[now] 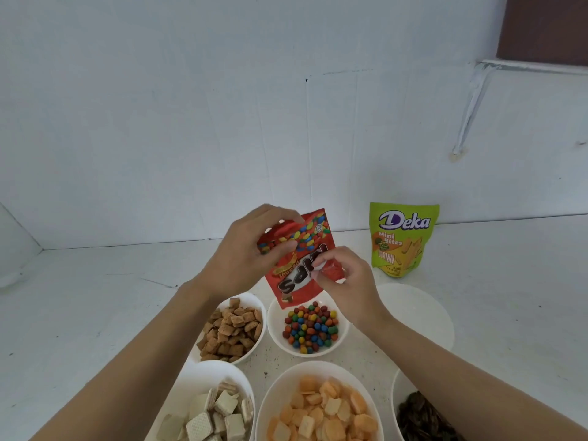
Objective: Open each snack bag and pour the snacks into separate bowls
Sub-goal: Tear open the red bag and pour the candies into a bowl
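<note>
A: The red candy bag (313, 237) is up off the desk (95, 297) and turned upside down. Its mouth hangs just below both grips, right over the bowl of coloured candies (274, 323).

B: Look at the left grip (245, 249): clenched on the bag's upturned bottom end, thumb across the front, fingers behind. The right grip (346, 281) pinches the bag's side edge lower down, near the mouth. There's a scrap of crumpled wrapper in that pinch too, though I can't tell whether it's torn free.

A: That bowl looks well loaded. Is the bag spent?

B: I can't see inside, but it hangs flat, so I'd call this the last shake-out. To do it well, keep the mouth low and centred above the bowl so the round candies don't bounce over the rim. Let the right grip spread the mouth while the left one lifts and taps the bottom.

A: The neighbours are close, with the brown pillow snacks (232, 329) just under the left grip.

B: Exactly, so no sideways swing. Next up, I'd guess, is the green bag (402, 240) standing beyond the right grip. It looks unopened as far as I can see. The empty bowl (420, 313) sits just to the right of that grip.
</note>
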`<action>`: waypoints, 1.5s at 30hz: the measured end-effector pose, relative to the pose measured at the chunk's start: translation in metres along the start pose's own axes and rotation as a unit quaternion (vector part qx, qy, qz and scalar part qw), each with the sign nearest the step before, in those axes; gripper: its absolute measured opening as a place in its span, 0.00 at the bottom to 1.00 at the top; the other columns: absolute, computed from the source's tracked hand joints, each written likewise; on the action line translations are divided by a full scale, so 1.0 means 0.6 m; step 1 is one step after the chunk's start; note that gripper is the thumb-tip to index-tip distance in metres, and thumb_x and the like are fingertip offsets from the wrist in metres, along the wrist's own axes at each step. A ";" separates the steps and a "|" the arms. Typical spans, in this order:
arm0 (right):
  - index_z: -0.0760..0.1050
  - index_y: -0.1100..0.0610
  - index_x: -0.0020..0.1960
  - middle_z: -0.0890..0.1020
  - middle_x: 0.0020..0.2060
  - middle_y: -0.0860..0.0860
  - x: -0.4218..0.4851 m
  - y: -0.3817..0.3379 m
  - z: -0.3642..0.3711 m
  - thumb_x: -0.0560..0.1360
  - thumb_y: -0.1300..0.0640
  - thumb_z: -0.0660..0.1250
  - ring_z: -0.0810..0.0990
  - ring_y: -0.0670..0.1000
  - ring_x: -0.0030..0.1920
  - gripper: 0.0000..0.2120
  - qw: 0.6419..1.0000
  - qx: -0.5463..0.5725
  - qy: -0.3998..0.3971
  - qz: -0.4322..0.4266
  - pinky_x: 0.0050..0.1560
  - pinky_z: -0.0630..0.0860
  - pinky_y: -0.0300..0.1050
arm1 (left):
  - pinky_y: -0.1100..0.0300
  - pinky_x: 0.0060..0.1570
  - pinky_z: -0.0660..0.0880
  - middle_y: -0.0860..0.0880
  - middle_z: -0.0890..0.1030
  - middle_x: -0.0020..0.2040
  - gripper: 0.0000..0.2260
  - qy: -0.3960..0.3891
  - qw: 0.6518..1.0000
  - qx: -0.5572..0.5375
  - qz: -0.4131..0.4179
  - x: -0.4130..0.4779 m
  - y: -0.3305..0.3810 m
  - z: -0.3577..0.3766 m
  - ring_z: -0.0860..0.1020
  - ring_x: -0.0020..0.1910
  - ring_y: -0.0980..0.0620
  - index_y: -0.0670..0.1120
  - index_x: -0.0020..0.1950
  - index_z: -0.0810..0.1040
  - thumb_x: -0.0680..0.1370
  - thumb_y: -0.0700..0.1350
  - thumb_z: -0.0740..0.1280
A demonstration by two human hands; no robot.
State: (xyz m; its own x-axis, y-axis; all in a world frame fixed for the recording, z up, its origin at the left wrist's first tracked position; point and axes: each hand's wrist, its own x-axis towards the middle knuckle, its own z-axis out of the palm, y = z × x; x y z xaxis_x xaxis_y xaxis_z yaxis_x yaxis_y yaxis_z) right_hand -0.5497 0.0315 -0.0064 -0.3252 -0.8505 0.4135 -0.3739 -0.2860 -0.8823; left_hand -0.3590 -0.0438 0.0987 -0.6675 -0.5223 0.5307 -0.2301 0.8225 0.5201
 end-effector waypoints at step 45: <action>0.70 0.51 0.53 0.75 0.51 0.39 -0.016 0.005 -0.016 0.75 0.72 0.68 0.76 0.40 0.56 0.18 0.984 -0.127 -0.107 -0.064 0.42 0.77 0.27 | 0.69 0.47 0.79 0.61 0.79 0.55 0.21 -0.049 0.984 0.019 -0.170 -0.040 -0.025 0.025 0.81 0.52 0.60 0.59 0.65 0.70 0.75 0.55 0.74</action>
State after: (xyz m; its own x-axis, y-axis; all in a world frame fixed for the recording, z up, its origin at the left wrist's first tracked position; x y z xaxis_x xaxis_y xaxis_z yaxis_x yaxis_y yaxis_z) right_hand -0.5560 0.0427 -0.0109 -0.0812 -0.8955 0.4376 -0.6147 -0.3006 -0.7293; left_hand -0.3501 -0.0400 0.0684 -0.6121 -0.7463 0.2615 -0.4777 0.6125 0.6297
